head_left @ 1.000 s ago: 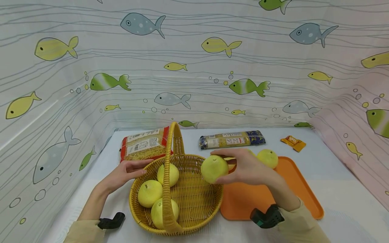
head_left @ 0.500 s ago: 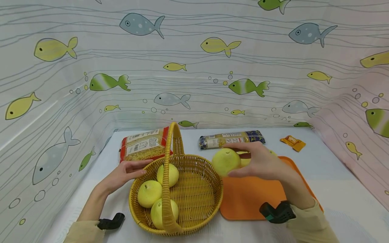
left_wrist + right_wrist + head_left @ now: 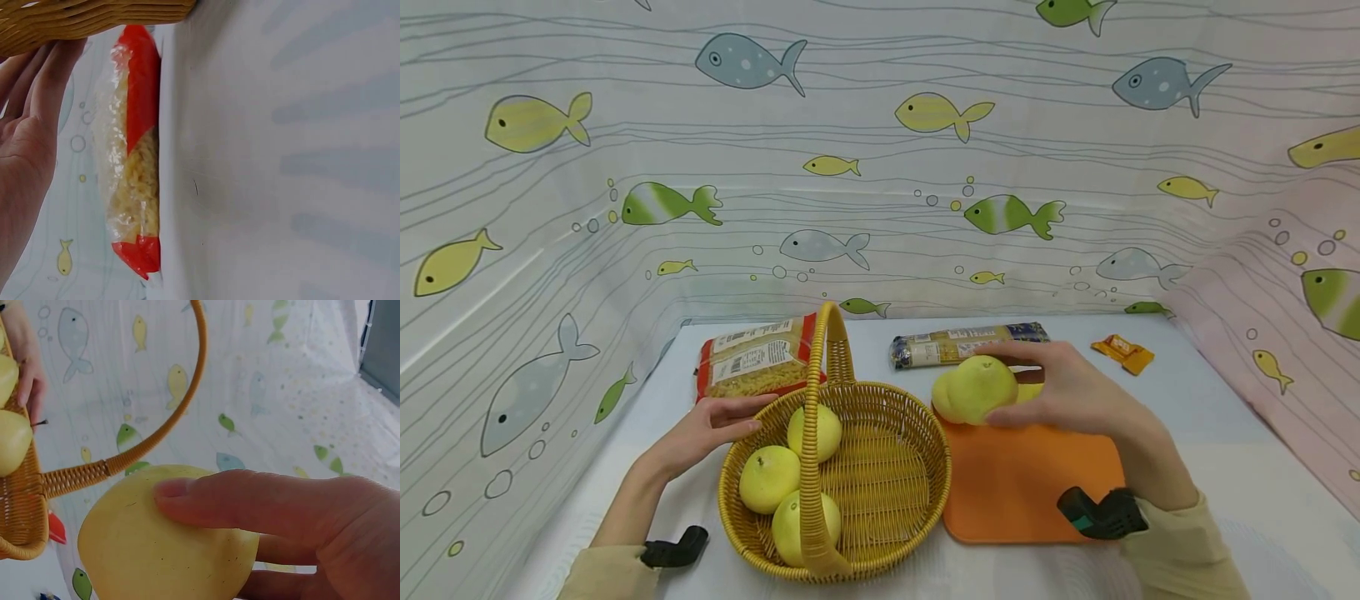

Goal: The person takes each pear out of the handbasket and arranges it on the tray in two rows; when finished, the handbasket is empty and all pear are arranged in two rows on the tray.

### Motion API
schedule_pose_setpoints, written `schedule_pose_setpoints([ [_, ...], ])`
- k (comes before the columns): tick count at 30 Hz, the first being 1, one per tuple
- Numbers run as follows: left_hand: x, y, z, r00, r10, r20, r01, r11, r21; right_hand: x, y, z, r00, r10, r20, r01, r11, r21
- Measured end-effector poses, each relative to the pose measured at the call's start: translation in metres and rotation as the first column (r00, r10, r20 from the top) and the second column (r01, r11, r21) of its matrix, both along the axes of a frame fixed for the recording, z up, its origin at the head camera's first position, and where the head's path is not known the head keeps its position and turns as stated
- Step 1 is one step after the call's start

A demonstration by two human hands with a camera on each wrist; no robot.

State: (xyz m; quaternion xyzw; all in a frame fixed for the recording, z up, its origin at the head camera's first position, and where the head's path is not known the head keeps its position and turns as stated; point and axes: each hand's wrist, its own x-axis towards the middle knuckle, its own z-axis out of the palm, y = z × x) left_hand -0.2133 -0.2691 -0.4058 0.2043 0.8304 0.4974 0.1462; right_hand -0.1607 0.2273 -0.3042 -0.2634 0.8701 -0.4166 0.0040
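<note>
A round yellow-green pear [image 3: 979, 390] is gripped in my right hand [image 3: 1071, 392], over the back of the orange tray [image 3: 1030, 483]. The right wrist view shows my thumb lying along the top of this pear [image 3: 156, 544], the fingers behind it. Just behind it in the head view, another pear [image 3: 946, 398] is partly hidden. At the left rim of the wicker basket [image 3: 887, 492], my left hand [image 3: 700, 429] rests with its fingers stretched out along the outside. Three pears, one of them the front pear [image 3: 790, 533], sit in the basket's left half, partly behind the arched handle [image 3: 811, 433].
A red-ended bag of pasta [image 3: 752, 358] lies behind the basket at left. Further right at the back are a long packet of noodles [image 3: 958, 346] and a small orange packet [image 3: 1123, 353]. A fish-printed cloth [image 3: 880, 167] rises behind and around the table.
My right hand has carried the pear rightward and back, from over the basket's right side to over the tray. My left hand and the basket stay in place.
</note>
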Motion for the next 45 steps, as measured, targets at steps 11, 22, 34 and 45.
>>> schedule_pose_setpoints([
  [11,0.001,0.0,0.0,1.0,-0.006,-0.002,0.006,1.0,0.018,-0.005,0.016,0.001,0.997,-0.076,0.022,0.075,0.997,0.033],
  [22,0.001,0.001,0.0,1.0,-0.006,-0.002,0.006,1.0,0.017,-0.013,0.03,-0.003,0.995,-0.094,0.025,0.094,0.995,0.033],
  [34,0.001,0.001,0.001,1.0,-0.001,-0.016,0.001,1.0,-0.015,-0.017,0.045,-0.007,0.987,-0.126,0.097,0.123,0.992,0.031],
  [45,0.0,0.0,-0.001,1.0,0.0,-0.006,0.0,1.0,-0.014,-0.016,0.069,-0.009,0.979,-0.193,0.07,0.194,0.981,0.004],
])
